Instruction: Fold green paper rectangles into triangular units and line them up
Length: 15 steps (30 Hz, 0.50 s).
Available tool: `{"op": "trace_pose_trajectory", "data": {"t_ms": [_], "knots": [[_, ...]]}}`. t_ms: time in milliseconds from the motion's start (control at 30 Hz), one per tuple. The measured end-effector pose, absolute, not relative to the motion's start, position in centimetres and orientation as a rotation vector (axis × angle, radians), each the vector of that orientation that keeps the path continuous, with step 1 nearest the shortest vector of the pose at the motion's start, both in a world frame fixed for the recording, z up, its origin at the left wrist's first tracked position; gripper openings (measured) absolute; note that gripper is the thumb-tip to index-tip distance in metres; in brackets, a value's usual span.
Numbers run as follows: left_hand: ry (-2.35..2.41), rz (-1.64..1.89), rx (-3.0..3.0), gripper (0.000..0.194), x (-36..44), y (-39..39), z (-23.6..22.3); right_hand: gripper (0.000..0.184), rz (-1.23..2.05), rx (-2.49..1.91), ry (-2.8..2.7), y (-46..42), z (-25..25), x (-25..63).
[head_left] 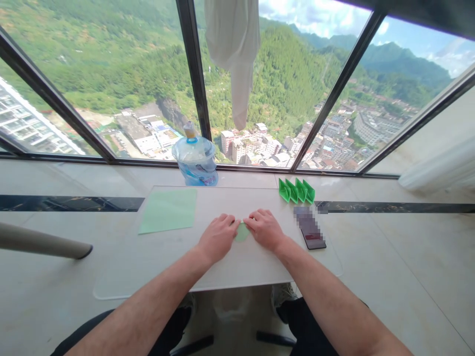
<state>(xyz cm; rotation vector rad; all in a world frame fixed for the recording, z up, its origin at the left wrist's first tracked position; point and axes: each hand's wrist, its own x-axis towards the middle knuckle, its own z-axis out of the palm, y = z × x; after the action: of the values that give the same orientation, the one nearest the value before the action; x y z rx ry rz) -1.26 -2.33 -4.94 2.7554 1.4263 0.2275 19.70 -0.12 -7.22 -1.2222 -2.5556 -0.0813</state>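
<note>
Both hands rest on a low white table [156, 267], close together near its middle. The left hand [218, 237] lies palm down with the fingers bent, and its fingertips press on a small piece of light green paper [242, 232]. The right hand [265, 228] also lies palm down, fingers curled a little, and its fingertips touch the same paper from the other side. The paper is flat on the table between the two hands, and most of it is covered by the fingers, so its shape is not clear. Neither hand is closed into a fist; both hold the paper down against the table.

To the left of the hands, a flat green sheet [168, 210] lies on the table, well apart from them. At the far edge of the table stands a big water jug [195, 159], just in front of the window [111, 74]. On the far right part of the table, a row of folded green pieces [297, 191] stands upright, one beside the other. Near the right hand lies a dark phone [310, 228], flat on the table. A white cloth [233, 44] hangs in front of the window above the jug. At the left edge, a grey tube [40, 241] points inward.
</note>
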Motion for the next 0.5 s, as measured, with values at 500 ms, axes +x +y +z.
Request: {"op": "trace_pose_trajectory", "data": {"t_ms": [500], "knots": [[1.452, 0.172, 2.729, 0.041, -1.17, -2.15, -5.04, 0.018, 0.068, -1.32, -2.509, -0.25, -6.52, 20.29]]}}
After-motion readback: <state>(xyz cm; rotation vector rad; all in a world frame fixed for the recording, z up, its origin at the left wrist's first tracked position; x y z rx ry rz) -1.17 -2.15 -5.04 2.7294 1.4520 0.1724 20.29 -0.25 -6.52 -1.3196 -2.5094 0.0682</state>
